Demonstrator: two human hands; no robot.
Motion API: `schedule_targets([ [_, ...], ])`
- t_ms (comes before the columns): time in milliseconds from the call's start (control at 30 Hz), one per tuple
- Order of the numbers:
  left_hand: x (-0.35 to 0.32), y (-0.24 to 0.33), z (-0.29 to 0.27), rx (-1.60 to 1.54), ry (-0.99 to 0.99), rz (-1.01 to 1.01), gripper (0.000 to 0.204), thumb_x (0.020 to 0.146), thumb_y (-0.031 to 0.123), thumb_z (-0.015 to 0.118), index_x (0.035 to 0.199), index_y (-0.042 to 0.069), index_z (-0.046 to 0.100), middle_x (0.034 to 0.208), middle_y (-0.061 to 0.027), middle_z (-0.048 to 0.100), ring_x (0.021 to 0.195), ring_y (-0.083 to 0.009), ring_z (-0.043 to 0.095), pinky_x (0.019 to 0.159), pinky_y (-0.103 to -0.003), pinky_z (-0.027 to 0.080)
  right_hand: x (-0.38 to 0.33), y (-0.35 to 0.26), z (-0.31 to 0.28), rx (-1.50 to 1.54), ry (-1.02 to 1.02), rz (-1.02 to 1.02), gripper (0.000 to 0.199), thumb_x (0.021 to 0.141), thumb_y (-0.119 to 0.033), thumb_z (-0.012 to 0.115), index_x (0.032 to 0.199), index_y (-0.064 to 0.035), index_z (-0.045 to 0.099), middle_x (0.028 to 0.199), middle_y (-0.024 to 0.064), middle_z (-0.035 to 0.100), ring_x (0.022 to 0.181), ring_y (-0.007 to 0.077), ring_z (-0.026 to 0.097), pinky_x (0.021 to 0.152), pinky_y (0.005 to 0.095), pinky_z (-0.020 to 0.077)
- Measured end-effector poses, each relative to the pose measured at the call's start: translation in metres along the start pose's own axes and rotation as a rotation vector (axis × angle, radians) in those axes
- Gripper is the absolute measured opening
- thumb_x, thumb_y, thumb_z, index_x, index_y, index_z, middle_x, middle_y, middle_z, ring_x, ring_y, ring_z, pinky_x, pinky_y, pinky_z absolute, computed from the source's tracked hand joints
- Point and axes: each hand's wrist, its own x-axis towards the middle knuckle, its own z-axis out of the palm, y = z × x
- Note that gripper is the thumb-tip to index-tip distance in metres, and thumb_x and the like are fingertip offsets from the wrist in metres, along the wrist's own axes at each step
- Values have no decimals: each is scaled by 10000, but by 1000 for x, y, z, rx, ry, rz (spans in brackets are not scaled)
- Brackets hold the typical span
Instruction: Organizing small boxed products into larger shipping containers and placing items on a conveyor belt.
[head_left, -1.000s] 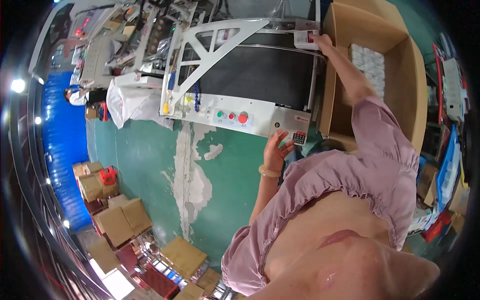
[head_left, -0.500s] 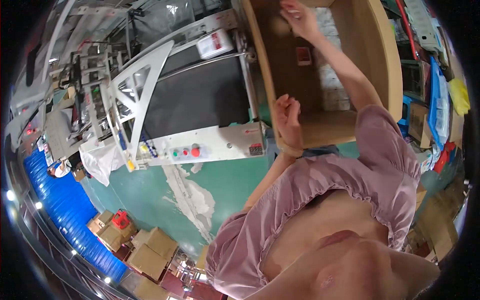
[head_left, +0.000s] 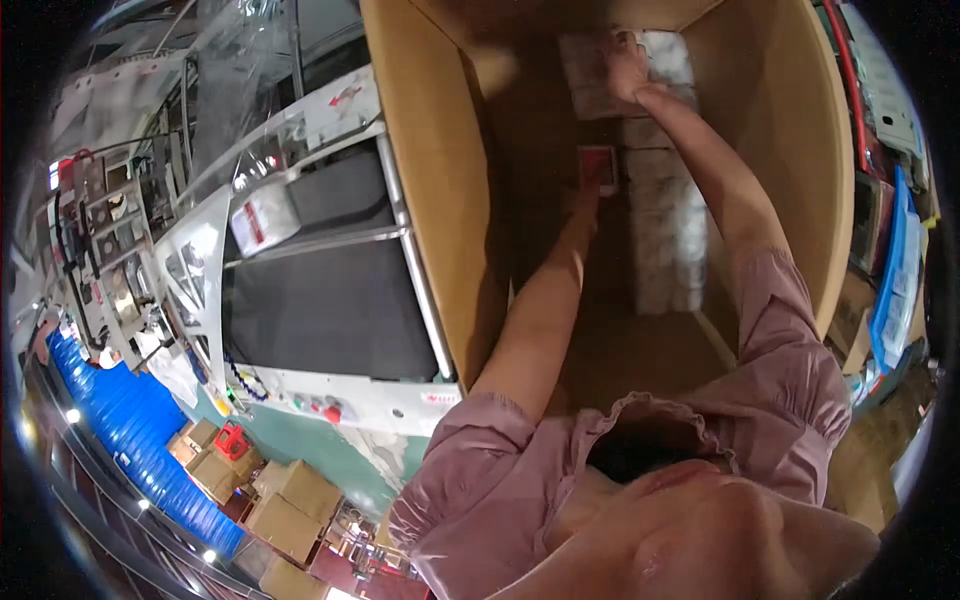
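Both hands deep in cardboard box (head_left: pixel 440 180), left hand (head_left: pixel 590 185) gripping red packet (head_left: pixel 598 165), right hand (head_left: pixel 628 65) grip unclear

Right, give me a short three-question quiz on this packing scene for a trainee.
1. True or false: both hands are inside the large cardboard box.
2. What does the left hand hold?
A. a small red-edged packet
B. a tape roll
C. a knife
3. What lies on the black conveyor belt beside the box?

Key:
1. True.
2. A: the small red-edged packet.
3. A white pouch with a red label, while the right hand rests on the pale wrapped packs stacked in the box.
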Motion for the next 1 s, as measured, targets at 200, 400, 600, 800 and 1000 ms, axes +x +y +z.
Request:
schedule_targets([
  [200,11,18,-31,-308,-449,-306,753,853,498,489,1423,93,211,1375,-143,368,1194,-323,398,986,-414,314,20,-65,-10,-118,-66,-6,571,787,-560,549,1226,-196,512,1094,60,514,999,300,421,797,471,351],
  [400,-46,116,-89,-438,-565,-171,706,834,617,390,1420,249,248,1334,-114,413,1185,-297,401,920,-361,337,16,-39,-27,-25,-273,131,534,708,-482,618,1098,-120,561,1183,92,485,1121,299,360,786,441,334],
  [600,10,84,-79,-1214,-858,-426,608,882,592,281,1378,244,335,1304,-76,447,1147,-261,449,893,-331,362,26,-86,-85,58,-423,50,708,702,-567,611,1279,-183,465,1273,90,432,1203,355,273,926,532,265],
  [800,-48,99,-99,-1477,-910,144,536,900,484,393,1351,196,362,1281,-49,459,1118,-217,481,808,-338,467,-10,-65,-183,920,145,4,680,665,-300,704,1232,-54,423,1279,152,437,1200,342,369,1011,445,285],
  [1000,-191,169,-231,-1173,-831,641,661,813,256,638,1372,137,306,1252,-54,471,1120,-214,487,796,-346,498,-29,-48,-427,969,474,-275,708,602,-141,677,1228,4,382,1271,205,406,1146,312,435,954,399,359],
])
